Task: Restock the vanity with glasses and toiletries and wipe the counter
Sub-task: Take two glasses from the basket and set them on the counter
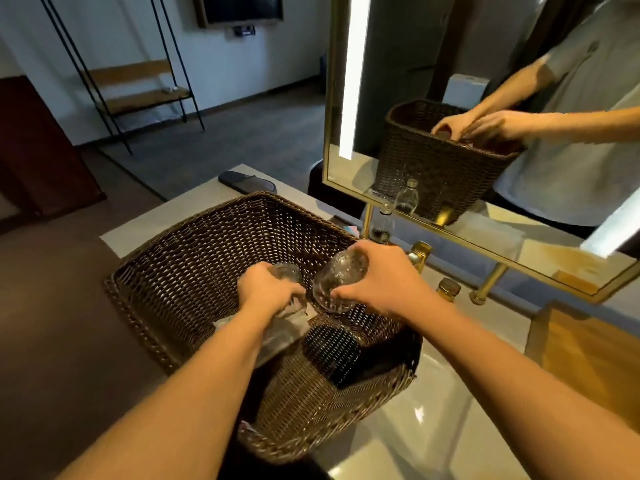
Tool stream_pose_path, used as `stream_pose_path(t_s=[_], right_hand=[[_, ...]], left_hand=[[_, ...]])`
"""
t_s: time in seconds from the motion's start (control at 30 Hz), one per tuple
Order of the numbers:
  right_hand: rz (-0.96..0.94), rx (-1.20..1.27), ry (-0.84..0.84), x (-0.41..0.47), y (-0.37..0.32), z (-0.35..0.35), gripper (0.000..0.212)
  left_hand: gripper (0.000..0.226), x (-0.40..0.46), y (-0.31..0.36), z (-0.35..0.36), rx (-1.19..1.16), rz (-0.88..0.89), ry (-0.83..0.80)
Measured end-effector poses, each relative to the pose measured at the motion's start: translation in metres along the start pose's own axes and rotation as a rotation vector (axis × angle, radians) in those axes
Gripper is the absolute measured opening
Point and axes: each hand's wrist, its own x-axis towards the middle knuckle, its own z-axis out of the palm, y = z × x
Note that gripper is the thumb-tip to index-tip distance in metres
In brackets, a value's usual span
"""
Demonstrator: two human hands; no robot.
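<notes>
Both hands inside wicker basket (194, 258), centre frame; left hand (265, 289) grips one glass (287, 273); right hand (377, 282) grips second glass (337, 280), tilted, counter (415, 441) lower right.

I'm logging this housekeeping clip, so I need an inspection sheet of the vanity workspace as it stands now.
Surface: pale vanity counter, glossy, partly covered by the basket.
Job's things: wicker basket on the counter; two clear glasses, left glass and right glass, over the basket.
Clutter: water bottle by the mirror; dark slipper at the far counter edge.
Grippers: left hand grips the left glass; right hand grips the right glass.
Cables: nothing seen.
Surroundings: gold tap, metal shelf rack.
</notes>
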Motion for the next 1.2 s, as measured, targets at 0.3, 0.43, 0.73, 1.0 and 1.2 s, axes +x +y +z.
stream_pose_path(t_s=[0.3, 0.43, 0.73, 1.0, 1.2], right_hand=[[-0.024, 0.626, 0.369, -0.075, -0.006, -0.039, 0.05], [-0.022, 0.893, 0.402, -0.097, 0.008, -0.043, 0.054], [-0.032, 1.058, 0.491, -0.166, 0.066, -0.078, 0.058], [0.113, 1.093, 0.612, -0.252, 0.136, -0.086, 0.057], [0.296, 0.917, 0.712, -0.333, 0.188, -0.088, 0.057]], left_hand=[[0.045, -0.082, 0.036, -0.032, -0.872, 0.157, -0.042], [0.051, -0.12, 0.05, -0.03, -0.861, 0.36, -0.031], [0.051, -0.192, 0.073, 0.005, -0.743, 0.677, -0.178], [0.061, -0.235, 0.085, 0.071, -0.693, 0.728, -0.354], [0.067, -0.286, 0.09, 0.146, -0.605, 0.707, -0.498]])
